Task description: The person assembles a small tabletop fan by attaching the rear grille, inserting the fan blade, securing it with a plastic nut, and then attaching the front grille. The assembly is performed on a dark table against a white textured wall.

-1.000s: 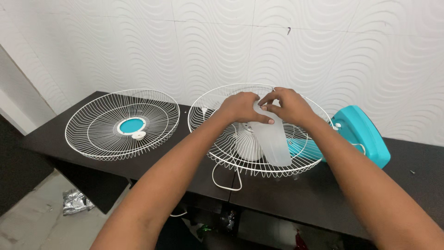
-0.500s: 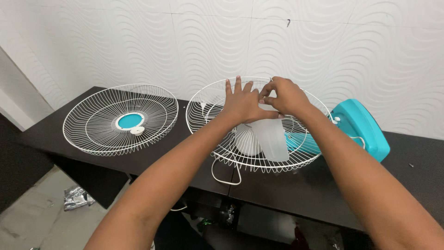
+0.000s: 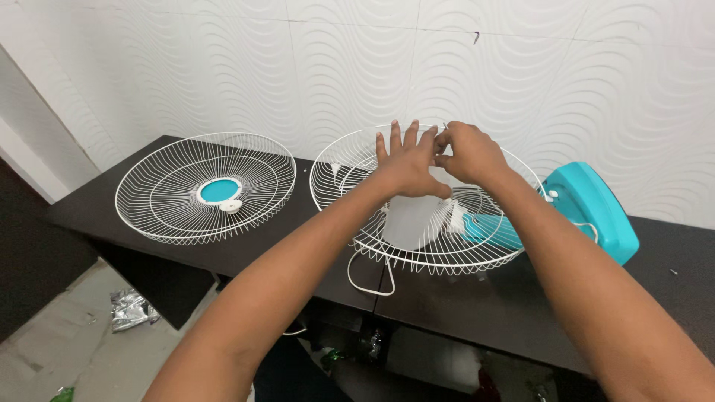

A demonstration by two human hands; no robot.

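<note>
Fan blades (image 3: 417, 216), pale and see-through, sit inside the white wire guard (image 3: 428, 201) that lies dished upward on the dark table (image 3: 477, 313), and both my hands are over them. My left hand (image 3: 408, 165) lies flat over the middle of that guard with its fingers (image 3: 395, 140) spread and pointing toward the far rim, the palm pressing down on the blades. My right hand (image 3: 465, 152) is just beside it, to its right, touching it, with the fingertips drawn together in a pinch on something small at the hub; I cannot tell what it is, since my own knuckles hide it. One blade hangs below my left palm, toward the near rim of the guard, and through the wires I make out the white motor housing (image 3: 406, 223) under it.

Right of the guard, the teal fan body (image 3: 592, 212) lies on its side against the wavy white wall (image 3: 223, 67), its teal neck (image 3: 488, 231) reaching in under the wires. A white cord (image 3: 369, 277) loops off the near rim and over the table edge. Left of the guard, apart from it, a second wire guard (image 3: 205, 187) lies flat with a teal disc (image 3: 218, 190) at its centre. Below the table, far left of the guard, crumpled foil (image 3: 130, 309) rests on the grey floor (image 3: 67, 357).
</note>
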